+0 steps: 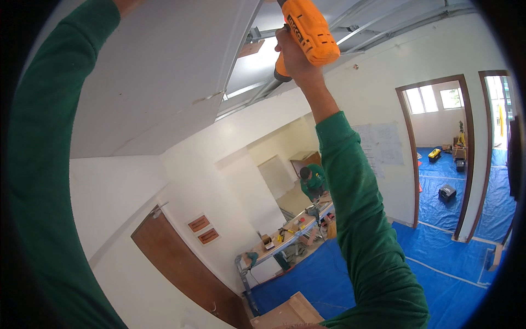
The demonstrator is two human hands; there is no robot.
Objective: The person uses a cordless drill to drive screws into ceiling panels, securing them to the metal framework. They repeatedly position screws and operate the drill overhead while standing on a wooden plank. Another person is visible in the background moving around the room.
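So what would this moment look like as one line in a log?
right hand: grips orange drill, raised to ceiling | left hand: out of view, arm up at white ceiling panel | below: co-worker at workbench

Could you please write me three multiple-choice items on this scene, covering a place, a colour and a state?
1. Where is the drill?
A. On the workbench
B. Raised at the ceiling
C. On the floor

2. What colour is the floor sheeting?
A. Blue
B. Red
C. Grey

3. What is the right hand doing?
A. Hanging open
B. Resting on a door
C. Gripping the drill

Answers:
B, it is up by the ceiling panel.
A, the sheeting is blue.
C, its fingers wrap the handle.
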